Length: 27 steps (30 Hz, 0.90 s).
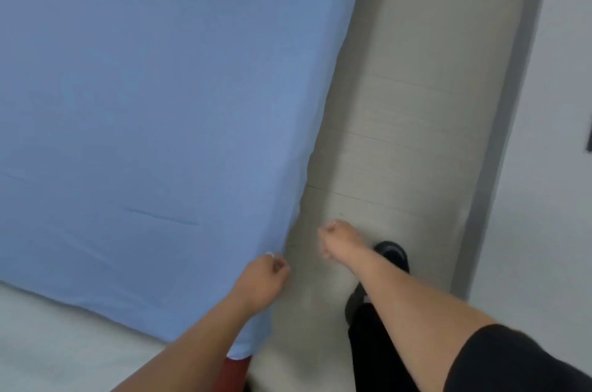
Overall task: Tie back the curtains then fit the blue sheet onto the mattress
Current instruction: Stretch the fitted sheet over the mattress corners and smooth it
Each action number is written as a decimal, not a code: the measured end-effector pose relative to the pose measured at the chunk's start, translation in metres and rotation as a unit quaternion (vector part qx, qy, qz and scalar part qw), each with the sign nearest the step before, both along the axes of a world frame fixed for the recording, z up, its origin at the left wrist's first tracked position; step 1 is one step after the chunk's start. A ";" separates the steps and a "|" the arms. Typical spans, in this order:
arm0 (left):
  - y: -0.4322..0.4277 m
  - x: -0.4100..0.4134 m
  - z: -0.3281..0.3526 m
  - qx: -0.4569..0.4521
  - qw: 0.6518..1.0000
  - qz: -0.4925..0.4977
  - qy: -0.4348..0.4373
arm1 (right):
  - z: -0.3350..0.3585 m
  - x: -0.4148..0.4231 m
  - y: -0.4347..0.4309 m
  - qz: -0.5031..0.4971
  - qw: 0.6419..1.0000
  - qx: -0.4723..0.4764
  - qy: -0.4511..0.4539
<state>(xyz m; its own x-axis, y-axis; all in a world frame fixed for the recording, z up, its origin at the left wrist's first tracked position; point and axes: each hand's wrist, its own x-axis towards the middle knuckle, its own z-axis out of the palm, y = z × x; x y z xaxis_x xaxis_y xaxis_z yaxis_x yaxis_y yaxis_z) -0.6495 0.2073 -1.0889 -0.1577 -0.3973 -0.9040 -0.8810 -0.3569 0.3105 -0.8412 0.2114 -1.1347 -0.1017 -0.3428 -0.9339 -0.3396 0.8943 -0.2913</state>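
- A smooth, pale blue fabric sheet (153, 97) fills the picture from 9 o'clock round to 12 o'clock, spread flat over the bed with one faint crease low down.
- At 7 o'clock a strip of pale grey-white mattress surface (64, 337) shows bare below the sheet's near edge.
- The sheet's right edge runs from 12 o'clock down toward 6 o'clock, where its corner hangs over a small patch of dark red material (232, 374); what that patch belongs to cannot be told.
- The left hand (261, 279), just below centre, is closed in a fist against the sheet's right edge; it appears to pinch the fabric, though blur hides the fingertips.
- The right hand (339, 239), just beside the left and slightly higher, is also clenched, over the floor and apart from the sheet; whether it holds anything cannot be told.
- A beige plank floor (416, 103) runs from 1 o'clock to 6 o'clock.
- A black shoe (392, 254) stands on it beyond the right forearm, with a black trouser leg (368, 343) at 5 o'clock.
- A grey skirting strip (512, 103) and white wall (563, 167) lie at 3 o'clock.
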 end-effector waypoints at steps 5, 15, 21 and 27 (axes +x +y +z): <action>0.004 -0.077 -0.033 0.201 0.792 0.573 0.063 | -0.008 -0.065 -0.061 -0.111 0.993 -0.040 -0.017; -0.012 -0.095 -0.088 0.163 0.456 0.848 0.216 | -0.059 -0.018 -0.128 -0.146 0.984 -0.088 -0.042; 0.001 -0.093 -0.106 0.120 0.423 0.861 0.256 | -0.076 0.008 -0.120 -0.319 0.936 -0.105 -0.101; 0.022 -0.091 -0.096 0.061 0.535 0.809 0.236 | -0.074 0.013 -0.101 -0.078 0.943 -0.286 0.149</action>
